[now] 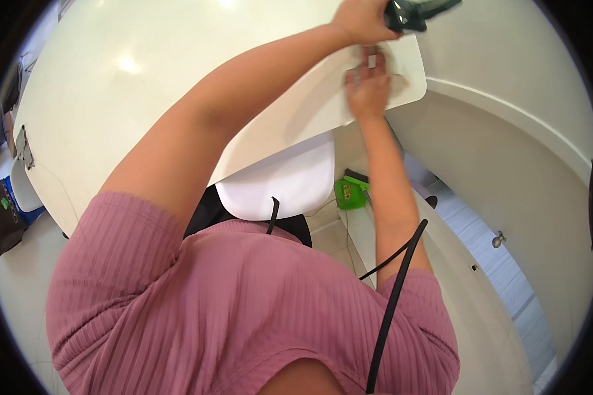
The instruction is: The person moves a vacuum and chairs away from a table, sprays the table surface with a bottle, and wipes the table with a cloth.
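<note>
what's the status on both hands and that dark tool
Left hand gripping dark tool. Right hand flat on white table corner. Nothing between them.

Head camera — close, steeply downward

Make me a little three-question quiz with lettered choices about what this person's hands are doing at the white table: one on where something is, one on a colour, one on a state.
1. Where is the right hand?
A. Flat on the table's far corner
B. On the floor
C. On the chair seat

2. What colour is the small container on the floor below the table?
A. Red
B. Green
C. Yellow

3. The left hand is
A. open and empty
B. closed around a dark tool
C. resting on the chair

Answers:
1 A: the right hand lies spread on the white table near its corner.
2 B: the container is bright green.
3 B: the left hand grips a dark tool.
</note>
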`<action>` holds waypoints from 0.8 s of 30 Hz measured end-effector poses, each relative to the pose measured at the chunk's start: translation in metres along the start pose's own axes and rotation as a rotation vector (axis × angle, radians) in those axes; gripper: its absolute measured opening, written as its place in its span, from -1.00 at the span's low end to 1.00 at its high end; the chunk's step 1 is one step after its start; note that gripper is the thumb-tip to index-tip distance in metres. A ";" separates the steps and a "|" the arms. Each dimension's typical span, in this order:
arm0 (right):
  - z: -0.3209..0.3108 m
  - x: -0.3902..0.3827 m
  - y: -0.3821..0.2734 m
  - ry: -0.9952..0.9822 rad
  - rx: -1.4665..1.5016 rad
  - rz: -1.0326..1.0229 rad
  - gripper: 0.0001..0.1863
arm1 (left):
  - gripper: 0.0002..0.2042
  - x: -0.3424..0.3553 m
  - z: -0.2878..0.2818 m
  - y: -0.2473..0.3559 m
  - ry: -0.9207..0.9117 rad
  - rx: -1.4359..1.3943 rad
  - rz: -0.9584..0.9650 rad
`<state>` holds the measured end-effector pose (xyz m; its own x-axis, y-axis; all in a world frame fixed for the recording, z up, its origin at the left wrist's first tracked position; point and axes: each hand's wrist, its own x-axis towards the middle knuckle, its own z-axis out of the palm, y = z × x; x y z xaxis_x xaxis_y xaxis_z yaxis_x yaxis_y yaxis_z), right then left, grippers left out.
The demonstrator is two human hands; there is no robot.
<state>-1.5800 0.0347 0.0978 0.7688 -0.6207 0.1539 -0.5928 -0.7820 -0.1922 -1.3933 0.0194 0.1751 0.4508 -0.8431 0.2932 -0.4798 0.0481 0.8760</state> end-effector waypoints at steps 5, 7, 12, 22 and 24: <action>0.021 0.043 0.070 0.206 -0.214 0.376 -0.31 | -0.50 -0.014 -0.112 -0.004 0.210 -0.049 -0.060; 0.045 0.063 0.008 0.267 -0.101 0.394 -0.33 | -0.51 -0.044 -0.169 -0.026 0.308 0.048 -0.112; 0.061 -0.001 -0.278 -0.191 0.349 -0.233 -0.32 | -0.43 -0.134 -0.264 -0.052 0.605 -0.059 -0.227; 0.044 0.137 0.022 0.118 -0.090 0.010 -0.28 | -0.44 -0.263 -0.312 -0.064 0.764 0.139 -0.485; 0.036 0.159 0.037 0.123 -0.185 0.218 -0.27 | -0.43 -0.268 -0.311 -0.061 0.761 0.149 -0.503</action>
<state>-1.4710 -0.0911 0.0800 0.5909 -0.7679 0.2472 -0.7826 -0.6201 -0.0557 -1.2508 0.4089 0.1624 0.9803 -0.1643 0.1100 -0.1613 -0.3425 0.9256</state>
